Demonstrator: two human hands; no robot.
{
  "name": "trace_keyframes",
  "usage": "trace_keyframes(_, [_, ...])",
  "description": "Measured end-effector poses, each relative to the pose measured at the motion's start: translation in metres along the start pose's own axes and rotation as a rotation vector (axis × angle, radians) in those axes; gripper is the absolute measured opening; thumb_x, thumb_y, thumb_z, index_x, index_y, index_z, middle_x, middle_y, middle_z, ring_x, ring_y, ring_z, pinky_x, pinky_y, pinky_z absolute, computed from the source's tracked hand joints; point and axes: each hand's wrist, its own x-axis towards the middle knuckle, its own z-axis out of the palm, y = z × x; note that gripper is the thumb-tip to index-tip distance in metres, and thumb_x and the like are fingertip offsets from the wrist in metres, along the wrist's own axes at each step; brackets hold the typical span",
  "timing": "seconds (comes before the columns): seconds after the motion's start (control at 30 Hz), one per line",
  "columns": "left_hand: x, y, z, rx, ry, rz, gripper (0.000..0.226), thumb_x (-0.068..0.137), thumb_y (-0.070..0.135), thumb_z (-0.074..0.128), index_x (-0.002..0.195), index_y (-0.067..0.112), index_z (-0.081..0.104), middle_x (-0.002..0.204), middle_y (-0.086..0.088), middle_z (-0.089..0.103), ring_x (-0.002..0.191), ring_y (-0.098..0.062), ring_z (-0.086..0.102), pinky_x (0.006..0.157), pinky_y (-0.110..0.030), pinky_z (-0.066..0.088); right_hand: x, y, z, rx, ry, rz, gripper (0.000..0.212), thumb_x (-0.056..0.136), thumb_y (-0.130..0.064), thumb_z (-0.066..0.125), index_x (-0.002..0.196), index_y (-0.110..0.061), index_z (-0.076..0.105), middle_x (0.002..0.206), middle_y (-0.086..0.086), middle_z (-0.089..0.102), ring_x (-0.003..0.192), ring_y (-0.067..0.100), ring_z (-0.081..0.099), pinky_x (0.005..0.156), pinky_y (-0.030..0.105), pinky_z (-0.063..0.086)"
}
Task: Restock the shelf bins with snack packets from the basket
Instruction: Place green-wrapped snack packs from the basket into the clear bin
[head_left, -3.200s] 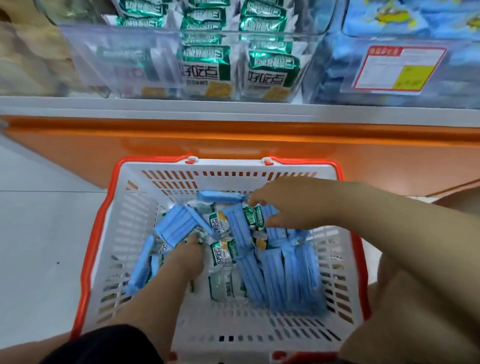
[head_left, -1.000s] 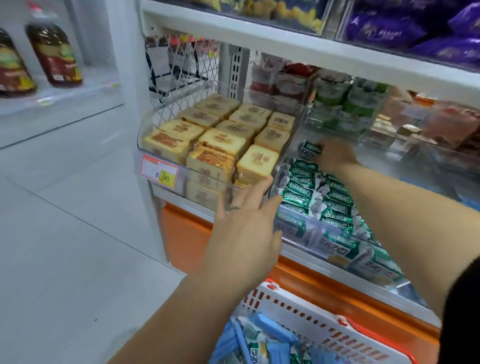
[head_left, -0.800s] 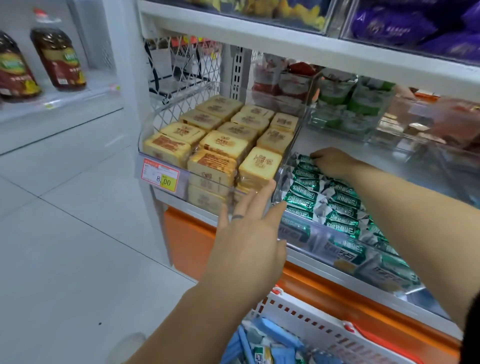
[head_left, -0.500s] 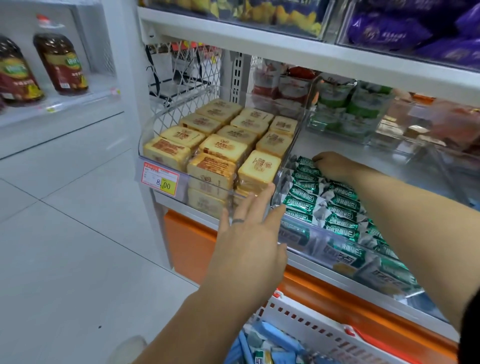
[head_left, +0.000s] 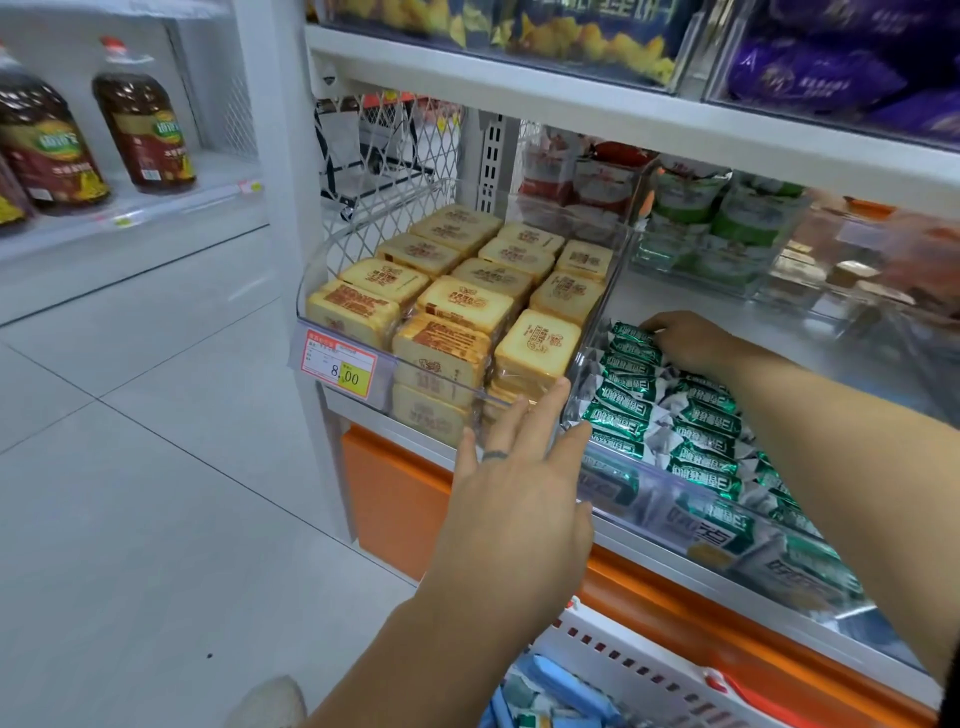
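A clear shelf bin (head_left: 631, 470) holds rows of green-and-white snack packets (head_left: 631, 387). My right hand (head_left: 688, 343) reaches to the back of this bin, its fingers curled over the rearmost green packet (head_left: 631, 332). With straight fingers, my left hand (head_left: 519, 483) touches the front corner where this bin meets the bin of yellow cake packs (head_left: 457, 306). The white basket with a red rim (head_left: 649, 670) sits at the bottom edge, with blue packets (head_left: 550, 693) inside.
A price tag (head_left: 340, 364) hangs on the cake bin's front. More clear bins with green and red packs (head_left: 727, 218) stand further back. An upper shelf (head_left: 623, 111) overhangs. Oil bottles (head_left: 145, 135) stand on a left shelf. An orange base panel (head_left: 395, 504) runs below.
My view rose from the basket to the shelf. My right hand lowered a green packet onto the back of the row. The left hand stayed at the bin corner.
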Motion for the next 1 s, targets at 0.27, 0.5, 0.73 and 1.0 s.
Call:
trace_keyframes(0.27, [0.001,0.001,0.0,0.009,-0.003,0.004,0.063,0.101,0.035,0.046,0.156,0.036,0.015,0.161,0.018,-0.021,0.151,-0.011,-0.011,0.123,-0.051,-0.005,-0.001,0.0,-0.001,0.011,0.006,-0.014,0.039,0.105,-0.017,0.037,0.139,-0.006,0.051,0.147,0.014,0.047,0.119,0.03,0.053,0.094,0.031,0.039])
trace_keyframes(0.5, [0.001,-0.008,0.005,0.023,0.008,0.014,0.063,0.1,0.036,0.047,0.156,0.036,0.017,0.161,0.018,-0.019,0.151,-0.011,-0.008,0.124,-0.051,0.0,-0.018,-0.008,0.001,-0.017,0.019,0.018,0.05,0.104,-0.042,0.041,0.146,-0.016,0.042,0.149,0.011,0.044,0.128,0.03,0.048,0.1,0.033,0.036])
trace_keyframes(0.73, [0.004,-0.019,0.004,0.082,0.002,0.035,0.069,0.101,0.037,0.048,0.157,0.038,0.007,0.162,0.016,-0.022,0.152,-0.013,-0.008,0.124,-0.05,0.005,-0.116,-0.034,-0.021,-0.035,0.201,-0.212,0.043,0.098,-0.036,0.054,0.138,-0.022,0.051,0.138,0.006,0.055,0.123,0.026,0.052,0.103,0.042,0.045])
trace_keyframes(1.0, [-0.006,-0.021,0.002,0.142,0.051,0.093,0.068,0.094,0.034,0.058,0.153,0.036,0.026,0.163,0.005,0.011,0.145,-0.026,0.026,0.12,-0.053,0.022,-0.286,-0.014,-0.01,0.082,0.205,-0.507,0.024,0.094,-0.024,0.062,0.118,-0.022,0.067,0.105,-0.015,0.064,0.097,0.005,0.061,0.088,0.028,0.05])
